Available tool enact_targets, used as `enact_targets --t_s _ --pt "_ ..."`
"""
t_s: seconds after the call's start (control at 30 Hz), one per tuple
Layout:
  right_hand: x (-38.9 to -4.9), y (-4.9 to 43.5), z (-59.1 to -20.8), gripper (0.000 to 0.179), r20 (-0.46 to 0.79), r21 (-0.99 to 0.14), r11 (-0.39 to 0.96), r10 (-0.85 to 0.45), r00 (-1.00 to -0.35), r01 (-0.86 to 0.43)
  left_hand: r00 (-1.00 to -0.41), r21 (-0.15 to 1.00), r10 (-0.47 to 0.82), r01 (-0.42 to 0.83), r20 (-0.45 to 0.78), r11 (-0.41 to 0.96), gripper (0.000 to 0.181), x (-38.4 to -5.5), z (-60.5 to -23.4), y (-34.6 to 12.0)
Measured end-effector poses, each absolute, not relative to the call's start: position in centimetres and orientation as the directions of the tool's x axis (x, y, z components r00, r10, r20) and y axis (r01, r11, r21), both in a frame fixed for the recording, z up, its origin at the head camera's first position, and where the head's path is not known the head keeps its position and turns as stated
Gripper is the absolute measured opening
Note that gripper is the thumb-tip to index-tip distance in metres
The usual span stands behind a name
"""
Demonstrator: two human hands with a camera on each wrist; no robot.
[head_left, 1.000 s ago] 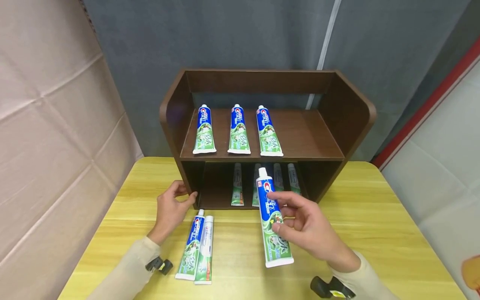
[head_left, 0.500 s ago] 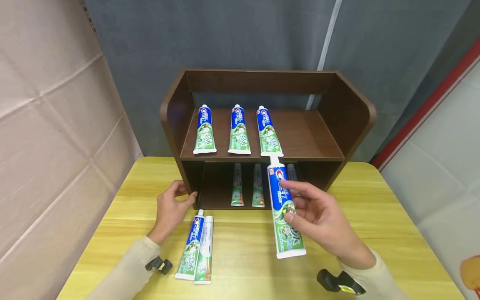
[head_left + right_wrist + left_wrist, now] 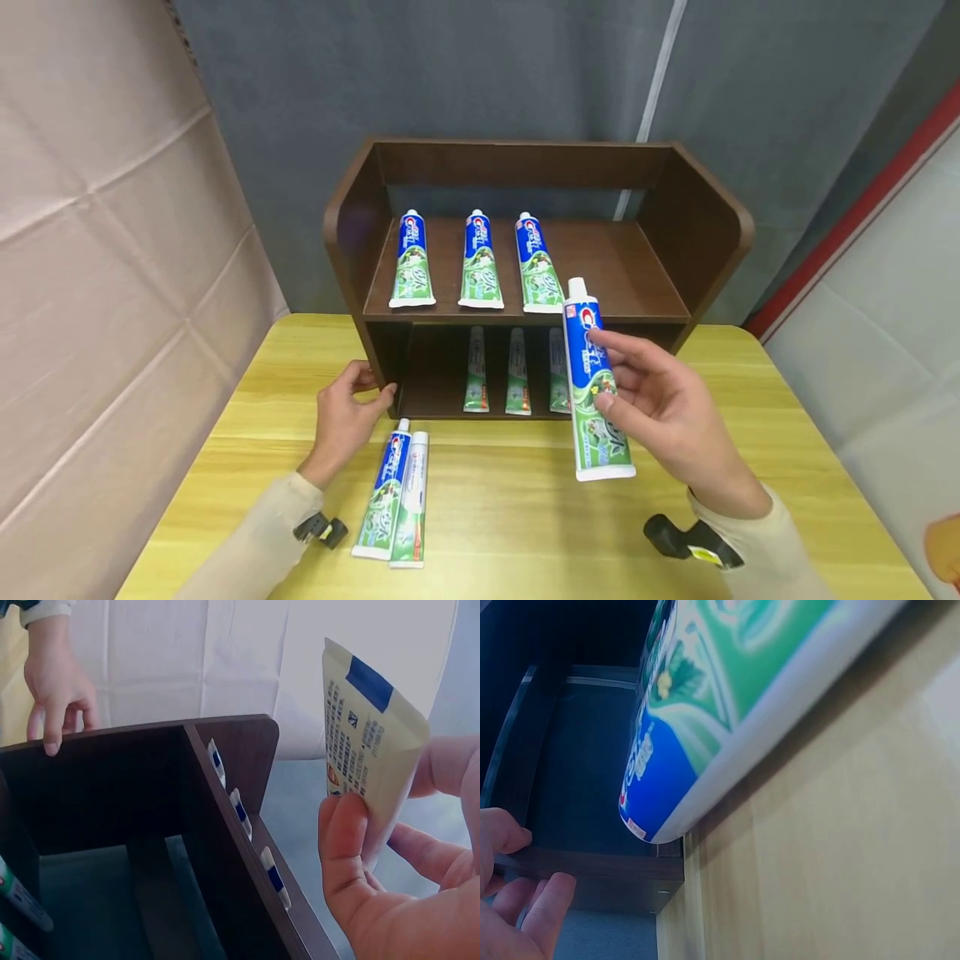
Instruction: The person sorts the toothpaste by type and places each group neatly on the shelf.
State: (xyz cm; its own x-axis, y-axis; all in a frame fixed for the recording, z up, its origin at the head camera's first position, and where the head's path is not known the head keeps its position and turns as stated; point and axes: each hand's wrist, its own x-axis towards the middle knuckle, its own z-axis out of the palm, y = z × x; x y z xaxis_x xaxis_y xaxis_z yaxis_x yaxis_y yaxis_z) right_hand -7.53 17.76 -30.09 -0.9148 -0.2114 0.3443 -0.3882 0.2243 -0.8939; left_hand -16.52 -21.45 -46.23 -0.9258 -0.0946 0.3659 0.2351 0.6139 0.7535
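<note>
My right hand pinches a blue-and-green toothpaste tube between thumb and fingers. Its white cap points up and away, level with the upper shelf's front edge. In the right wrist view, the held tube's printed back shows. My left hand grips the left side panel of a dark brown two-tier shelf; the left wrist view shows thumb and fingers on either side of the panel. Three matching tubes, one being this toothpaste tube, lie on the upper tier, caps to the back.
On the lower tier lie slimmer green-and-white tubes, partly hidden by the held tube. Two tubes, a blue-and-green one and a whiter one, lie side by side on the wooden table. A grey curtain hangs behind the shelf.
My right hand has carried its toothpaste tube up and to the right, from before the lower tier to the upper tier's front edge. The left hand has stayed on the side panel.
</note>
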Motion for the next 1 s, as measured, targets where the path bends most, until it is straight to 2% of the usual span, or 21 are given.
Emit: enact_targets --t_s 0.43,0.53,0.87,1.0 --pt "-10.1 18.8 -28.7 0.053 0.367 -0.911 0.127 -0.181 -0.912 -0.392 -0.931 0.764 -0.102 0.22 0.35 0.607 0.032 -16.4 -46.3 -21.2" --pt "-10.9 19.1 -28.1 0.051 0.354 -0.916 0.139 -0.16 -0.921 -0.377 -0.934 0.768 -0.105 0.213 0.342 0.604 0.033 -16.4 -46.2 -21.2" --pt "-14.1 19.4 -26.4 0.048 0.28 -0.885 0.365 -0.075 -0.957 -0.288 -0.938 0.768 -0.106 0.203 0.331 0.607 0.033 -16.3 -46.2 -21.2" --pt "-15.7 19.6 -26.1 0.047 0.263 -0.882 0.385 -0.071 -0.962 -0.27 -0.936 0.769 -0.108 0.204 0.334 0.606 0.033 -16.2 -46.2 -21.3"
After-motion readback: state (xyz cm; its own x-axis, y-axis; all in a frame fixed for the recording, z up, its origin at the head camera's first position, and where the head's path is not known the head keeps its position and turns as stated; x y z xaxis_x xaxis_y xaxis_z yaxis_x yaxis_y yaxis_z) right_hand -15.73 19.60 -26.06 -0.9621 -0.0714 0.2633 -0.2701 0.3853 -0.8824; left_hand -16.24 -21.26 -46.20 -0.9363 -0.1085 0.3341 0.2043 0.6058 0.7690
